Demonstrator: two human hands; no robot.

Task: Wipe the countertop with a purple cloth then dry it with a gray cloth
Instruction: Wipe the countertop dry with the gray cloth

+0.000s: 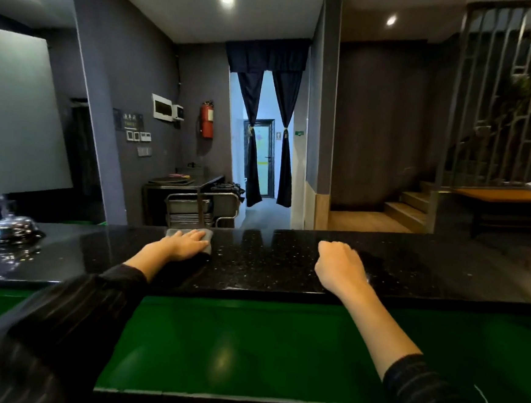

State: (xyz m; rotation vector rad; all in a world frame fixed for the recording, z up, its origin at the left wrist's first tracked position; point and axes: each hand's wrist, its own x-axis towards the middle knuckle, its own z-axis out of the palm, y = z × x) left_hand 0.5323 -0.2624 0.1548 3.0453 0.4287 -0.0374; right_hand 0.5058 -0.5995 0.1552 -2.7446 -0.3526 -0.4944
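Observation:
A black speckled countertop (262,264) runs across the view in front of me. My left hand (188,243) lies flat, palm down, on a gray cloth (208,235) near the counter's far edge, left of centre. The cloth shows only at its corners around my fingers. My right hand (338,264) is curled into a loose fist resting on the counter to the right, with nothing visible in it. No purple cloth is in view.
Upturned glasses (5,225) stand on the counter at the far left. A green surface (231,341) lies below the counter's near edge. Beyond the counter are a steel trolley (200,209), a curtained doorway and wooden steps at the right.

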